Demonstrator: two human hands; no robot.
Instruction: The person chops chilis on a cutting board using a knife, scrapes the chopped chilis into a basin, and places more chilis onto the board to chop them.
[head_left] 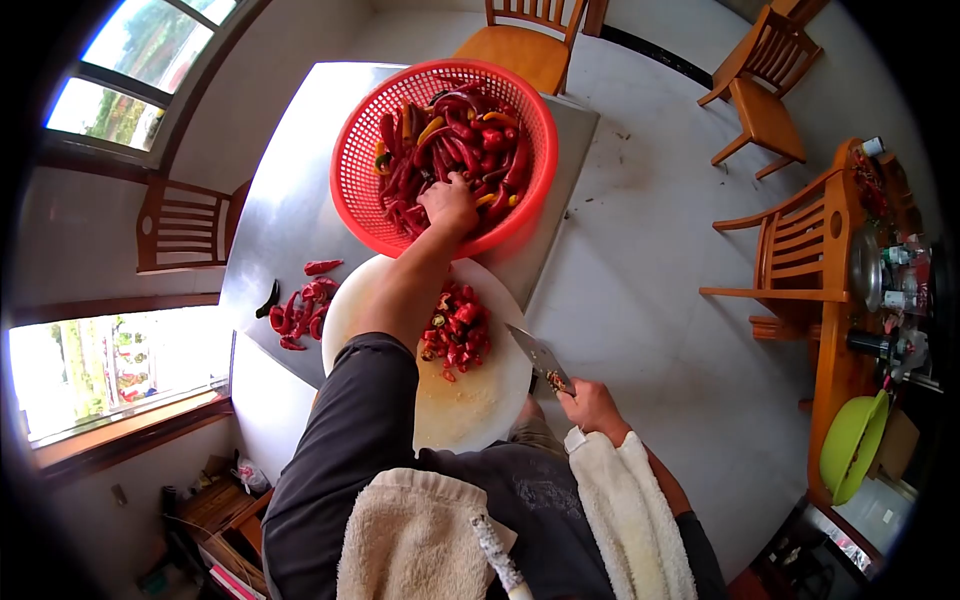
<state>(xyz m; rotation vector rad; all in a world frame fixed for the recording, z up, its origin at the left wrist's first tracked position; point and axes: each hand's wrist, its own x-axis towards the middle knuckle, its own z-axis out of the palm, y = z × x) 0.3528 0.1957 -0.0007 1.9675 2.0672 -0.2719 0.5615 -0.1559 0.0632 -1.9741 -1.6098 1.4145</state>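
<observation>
My left hand (450, 204) reaches into a red plastic basket (543, 150) heaped with chili peppers (465, 140), mostly red with a few yellow or dark ones. Its fingers curl down among the peppers, and what they grip is hidden. In my right hand (594, 408) is the handle of a kitchen knife (537, 352), its broad blade flecked with seeds and bits beside the round cutting board (470, 410). Chopped red peppers (458, 330) lie on the board, partly under my left forearm. More red peppers (305, 310) rest on the table left of the board.
The basket and board stand on a metal-topped table (300, 210). Wooden chairs (525, 55) stand around it. At the right, a wooden table (835, 370) carries bottles and a green basin (852, 450). A towel (415, 535) hangs over me, near a cigarette (497, 550).
</observation>
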